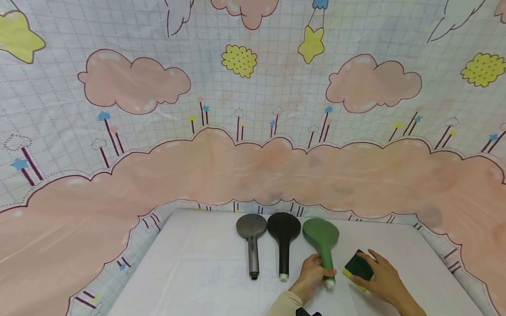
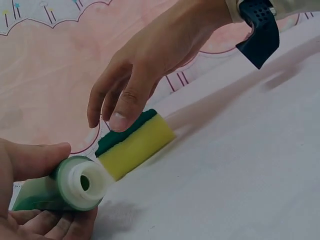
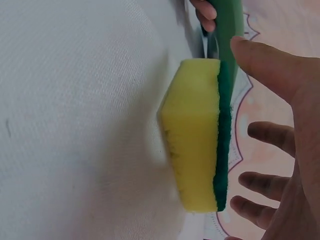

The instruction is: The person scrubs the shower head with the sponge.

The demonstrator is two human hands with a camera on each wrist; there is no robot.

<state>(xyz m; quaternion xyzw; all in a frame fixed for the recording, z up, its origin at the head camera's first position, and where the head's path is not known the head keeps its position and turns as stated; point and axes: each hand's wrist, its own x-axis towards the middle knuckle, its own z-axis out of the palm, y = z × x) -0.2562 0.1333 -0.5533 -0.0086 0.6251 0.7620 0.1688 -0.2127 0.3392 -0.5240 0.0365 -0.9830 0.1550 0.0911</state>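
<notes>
My left hand (image 1: 310, 275) grips the handle of a green shower head (image 1: 321, 232), thumb on one side and fingers on the other. The handle's white hollow end (image 2: 90, 184) points toward the camera in the left wrist view. To its right, a sponge (image 1: 359, 266) lies on the white table, yellow side down and dark green scouring side up. Over the sponge hovers my right hand (image 1: 384, 279), thumb and fingers spread. In the right wrist view a gap shows between those fingers (image 3: 265, 185) and the sponge's green layer (image 3: 223, 145).
Left of the green shower head lie a black shower head (image 1: 283, 226) and a grey shower head (image 1: 251, 225), side by side with handles toward me. The white table (image 1: 189, 263) is bordered by a patterned cloth (image 1: 253, 171) with clouds and stars.
</notes>
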